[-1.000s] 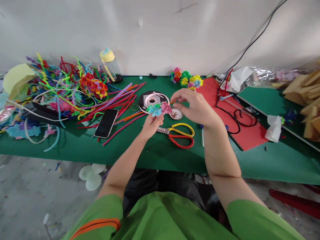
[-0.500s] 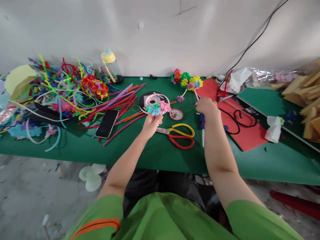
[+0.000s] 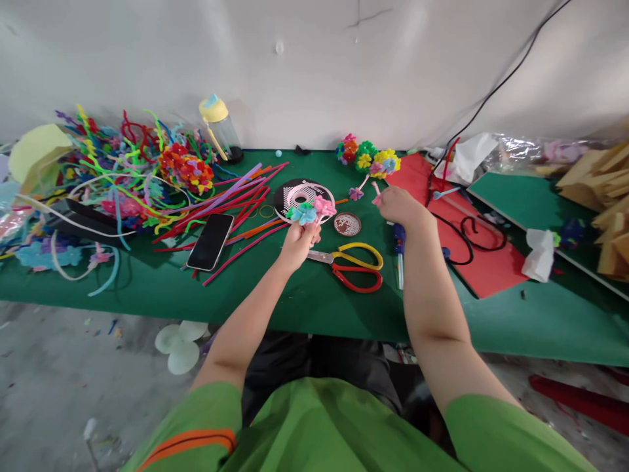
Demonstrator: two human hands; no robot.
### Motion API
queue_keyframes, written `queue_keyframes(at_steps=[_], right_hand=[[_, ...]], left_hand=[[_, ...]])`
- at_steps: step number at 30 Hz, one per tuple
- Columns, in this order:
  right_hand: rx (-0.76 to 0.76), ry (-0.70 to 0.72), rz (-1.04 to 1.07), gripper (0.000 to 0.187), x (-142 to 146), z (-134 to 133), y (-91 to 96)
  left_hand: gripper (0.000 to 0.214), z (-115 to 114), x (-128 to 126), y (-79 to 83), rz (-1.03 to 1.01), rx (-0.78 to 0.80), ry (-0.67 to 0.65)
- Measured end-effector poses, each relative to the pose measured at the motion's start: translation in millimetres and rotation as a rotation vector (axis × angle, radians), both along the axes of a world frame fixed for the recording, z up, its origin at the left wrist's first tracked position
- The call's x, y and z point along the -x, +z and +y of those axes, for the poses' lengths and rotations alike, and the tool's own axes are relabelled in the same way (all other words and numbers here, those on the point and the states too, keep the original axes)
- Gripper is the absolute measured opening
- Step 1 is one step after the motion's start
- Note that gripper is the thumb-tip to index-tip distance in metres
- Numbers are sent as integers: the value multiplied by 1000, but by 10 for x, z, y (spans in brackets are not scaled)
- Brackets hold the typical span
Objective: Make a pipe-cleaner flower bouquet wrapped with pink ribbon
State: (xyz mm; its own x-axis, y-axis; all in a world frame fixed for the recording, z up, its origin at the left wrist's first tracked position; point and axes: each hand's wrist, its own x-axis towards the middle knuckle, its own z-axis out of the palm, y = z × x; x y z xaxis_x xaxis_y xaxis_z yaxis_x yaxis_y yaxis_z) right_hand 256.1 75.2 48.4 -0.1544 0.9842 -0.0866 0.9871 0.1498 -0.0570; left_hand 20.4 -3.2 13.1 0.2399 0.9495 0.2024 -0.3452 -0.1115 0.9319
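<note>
My left hand (image 3: 297, 246) is closed round the stems of a small bunch of pipe-cleaner flowers (image 3: 310, 211), blue, green and pink, held up over the green table (image 3: 304, 301). My right hand (image 3: 400, 206) is off to the right, near the red mat (image 3: 472, 262), with its fingers pinched on a small pink pipe-cleaner flower (image 3: 376, 197). Another loose pink flower (image 3: 355, 193) lies just left of it. Red and yellow scissors (image 3: 356, 265) lie on the table between my hands.
A black disc (image 3: 295, 192) and a small round lid (image 3: 346, 224) lie behind the bunch. A phone (image 3: 209, 241), loose pipe cleaners (image 3: 230, 203), a tangled heap (image 3: 113, 177) and a bottle (image 3: 219, 128) are at the left. Finished flower balls (image 3: 367, 157) sit by the wall. Black cable (image 3: 472, 236) crosses the mat.
My right hand left the bunch, went right to the mat's edge, and now lifts slightly with a small pink flower. My left hand has kept the bunch nearly still.
</note>
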Motion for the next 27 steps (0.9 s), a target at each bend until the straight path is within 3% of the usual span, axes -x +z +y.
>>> queue_keyframes(at_steps=[2,5,8,12,19,27], right_hand=[[-39,23,40,26,78,-79,170],[-131,17,349,12,237,-290,476],[-116,17,674,3,369,-537,739],[-1,117,824,6,413,-777,945],[288,315,998,15,424,-934,1112],[372,493,1044,22,596,-838,951]], left_hand=[[42,-2,-10,5,1,2,-3],[39,-4,-18,9,8,15,15],[38,-3,-17,10,16,23,51],[38,2,-9,4,48,6,109],[37,-9,11,0,173,-76,151],[38,-38,3,11,158,-29,34]])
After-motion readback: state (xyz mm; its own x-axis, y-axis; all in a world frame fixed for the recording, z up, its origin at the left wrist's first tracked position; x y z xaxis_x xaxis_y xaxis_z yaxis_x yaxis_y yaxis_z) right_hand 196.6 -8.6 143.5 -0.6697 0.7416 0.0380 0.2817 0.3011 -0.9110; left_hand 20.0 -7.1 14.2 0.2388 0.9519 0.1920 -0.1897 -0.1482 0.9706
